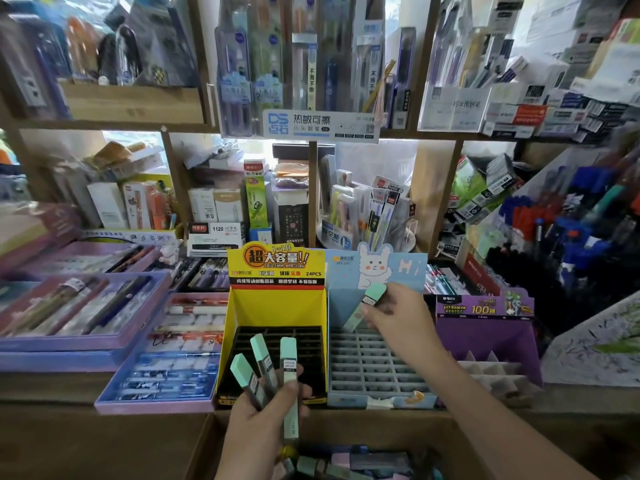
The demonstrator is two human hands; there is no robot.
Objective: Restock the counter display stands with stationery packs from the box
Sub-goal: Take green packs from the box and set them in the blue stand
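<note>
The yellow display stand (276, 265) carries on its header "1-10", "超大容量!!", "2B/0.5MM MPR-2086" and "24PCS". The blue display stand (408, 271) just beside it reads "Hi" next to a drawn rabbit. The purple display stand (485, 308) shows "ULTRAMAN HEROES" and "100". A sign (318, 126) on the shelf edge above reads "DS", "热敏可擦" and "小尖钢笔". A white box (216, 233) behind the yellow stand bears "1120". Other print is too blurred to read.

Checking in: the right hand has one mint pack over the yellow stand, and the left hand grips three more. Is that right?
Not quite. The head view shows the right hand holding the mint pack over the blue stand, beside the yellow stand. The left hand does grip three more packs.
</note>
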